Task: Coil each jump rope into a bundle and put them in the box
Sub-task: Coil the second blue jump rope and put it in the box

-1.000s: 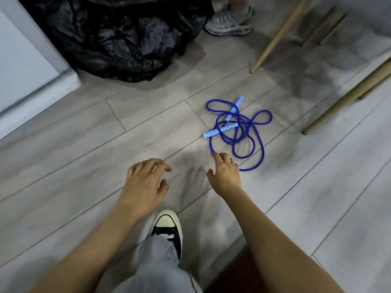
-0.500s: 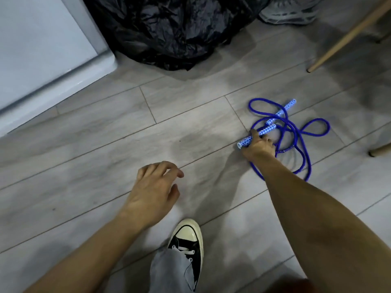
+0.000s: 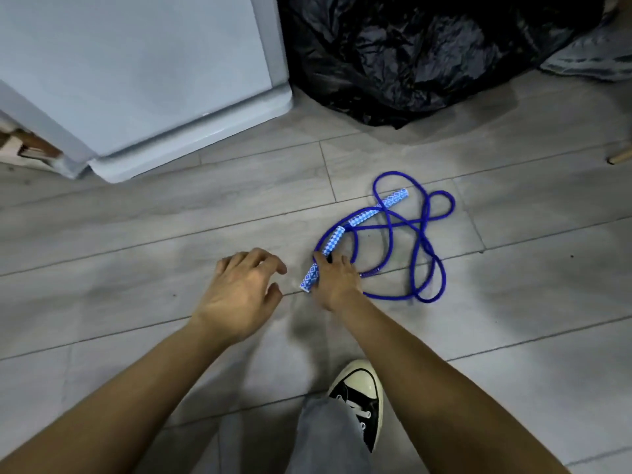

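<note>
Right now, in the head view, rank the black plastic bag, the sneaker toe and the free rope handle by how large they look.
1. Black plastic bag, by far the largest, though cut off by the frame.
2. Sneaker toe.
3. Free rope handle, thinnest; the sneaker's nearness to the camera makes this ranking unsure.

Both forearms are bare right up to the frame edge, no sleeves, no watch or bands on the wrists. The left hand [image 3: 239,295] and right hand [image 3: 337,280] wear no gloves or rings. Down below, a grey trouser leg [image 3: 328,436] over a black canvas sneaker [image 3: 359,401] with white toe cap and white laces.
</note>
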`<state>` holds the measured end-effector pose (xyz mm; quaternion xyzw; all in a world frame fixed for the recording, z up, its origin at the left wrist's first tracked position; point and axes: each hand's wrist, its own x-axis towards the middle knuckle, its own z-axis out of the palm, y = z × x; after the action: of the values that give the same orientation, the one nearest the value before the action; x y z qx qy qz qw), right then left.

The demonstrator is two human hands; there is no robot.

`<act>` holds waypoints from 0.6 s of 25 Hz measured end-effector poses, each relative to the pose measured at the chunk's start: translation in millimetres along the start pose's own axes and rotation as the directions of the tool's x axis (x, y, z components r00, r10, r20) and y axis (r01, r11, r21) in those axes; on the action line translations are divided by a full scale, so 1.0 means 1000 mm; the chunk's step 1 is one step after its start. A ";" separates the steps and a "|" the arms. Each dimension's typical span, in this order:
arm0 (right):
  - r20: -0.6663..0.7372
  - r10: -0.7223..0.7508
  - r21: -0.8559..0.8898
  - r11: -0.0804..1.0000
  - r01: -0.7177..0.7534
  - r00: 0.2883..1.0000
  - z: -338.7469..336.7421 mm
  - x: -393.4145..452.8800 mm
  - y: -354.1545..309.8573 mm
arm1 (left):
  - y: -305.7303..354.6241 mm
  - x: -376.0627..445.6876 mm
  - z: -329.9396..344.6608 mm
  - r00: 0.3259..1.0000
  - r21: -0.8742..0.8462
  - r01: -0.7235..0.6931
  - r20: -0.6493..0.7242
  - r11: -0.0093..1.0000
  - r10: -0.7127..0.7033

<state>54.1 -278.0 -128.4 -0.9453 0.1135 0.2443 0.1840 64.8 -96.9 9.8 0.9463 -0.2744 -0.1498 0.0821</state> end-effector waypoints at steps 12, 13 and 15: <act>-0.093 -0.380 -0.101 0.923 0.371 0.920 0.015 -0.003 -0.088 | -0.102 -0.074 0.061 0.840 0.017 0.495 0.245 0.869 -0.483; -0.170 -0.355 -0.167 0.930 0.329 0.919 0.012 0.005 -0.079 | -0.105 -0.076 0.071 0.835 0.028 0.491 0.270 0.871 -0.479; -0.149 -0.273 -0.187 0.952 0.244 0.951 0.010 0.018 -0.060 | -0.111 -0.072 0.085 0.838 0.033 0.474 0.291 0.880 -0.462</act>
<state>83.5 -221.7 -127.5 -0.9816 -0.0168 0.1437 0.1244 33.6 29.2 -79.4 0.9503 -0.0407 -0.3079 0.0211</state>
